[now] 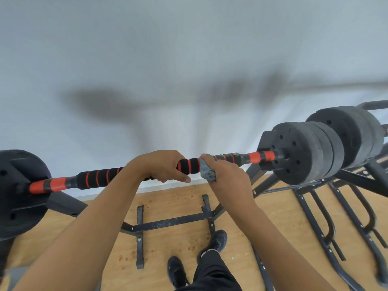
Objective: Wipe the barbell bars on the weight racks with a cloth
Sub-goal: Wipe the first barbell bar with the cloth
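A barbell bar (98,177) with black foam grips and orange bands runs across the view, resting on a black rack. My left hand (161,164) grips the bar near its middle, fingers curled over the top. Just to its right, my right hand (226,177) holds a blue-grey cloth (206,170) wrapped against the bar, fingers curled round cloth and bar together. Most of the cloth is hidden under that hand.
Black weight plates (302,154) load the bar's right end, with more plates (354,127) behind; another plate (19,194) sits at the left end. The black rack frame (172,222) stands on the wooden floor below. A white wall is close ahead. My shoes (218,240) are near the frame.
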`<action>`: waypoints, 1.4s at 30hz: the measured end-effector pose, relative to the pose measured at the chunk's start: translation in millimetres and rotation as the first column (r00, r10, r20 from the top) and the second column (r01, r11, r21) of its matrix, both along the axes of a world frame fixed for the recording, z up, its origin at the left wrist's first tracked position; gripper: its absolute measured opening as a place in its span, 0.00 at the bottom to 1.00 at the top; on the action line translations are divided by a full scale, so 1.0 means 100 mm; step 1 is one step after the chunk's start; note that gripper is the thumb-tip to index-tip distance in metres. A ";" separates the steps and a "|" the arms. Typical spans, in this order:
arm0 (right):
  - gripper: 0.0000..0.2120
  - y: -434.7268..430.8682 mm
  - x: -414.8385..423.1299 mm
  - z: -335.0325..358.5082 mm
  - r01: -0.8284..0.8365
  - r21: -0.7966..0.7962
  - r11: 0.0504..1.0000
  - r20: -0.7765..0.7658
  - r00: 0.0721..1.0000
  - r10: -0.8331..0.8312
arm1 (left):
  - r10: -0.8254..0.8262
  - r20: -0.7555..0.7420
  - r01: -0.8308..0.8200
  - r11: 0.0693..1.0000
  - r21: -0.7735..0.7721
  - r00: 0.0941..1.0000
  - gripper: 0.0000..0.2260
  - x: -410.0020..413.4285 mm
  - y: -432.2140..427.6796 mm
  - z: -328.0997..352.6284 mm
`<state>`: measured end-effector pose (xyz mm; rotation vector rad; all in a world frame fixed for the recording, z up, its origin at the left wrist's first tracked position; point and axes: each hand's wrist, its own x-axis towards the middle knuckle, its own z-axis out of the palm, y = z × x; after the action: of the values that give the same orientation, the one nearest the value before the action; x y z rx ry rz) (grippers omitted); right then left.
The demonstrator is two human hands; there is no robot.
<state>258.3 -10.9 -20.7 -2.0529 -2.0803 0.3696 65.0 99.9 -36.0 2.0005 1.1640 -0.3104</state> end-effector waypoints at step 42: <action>0.25 0.10 -0.12 -0.04 0.050 0.048 0.998 -0.081 0.996 -0.046 | 0.036 -0.198 0.143 0.566 0.812 0.980 0.32 0.09 -0.53 -0.18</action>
<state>246.3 -0.6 -24.4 -2.0219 -1.9703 0.3808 73.6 47.2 -53.7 2.8849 1.5586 0.0578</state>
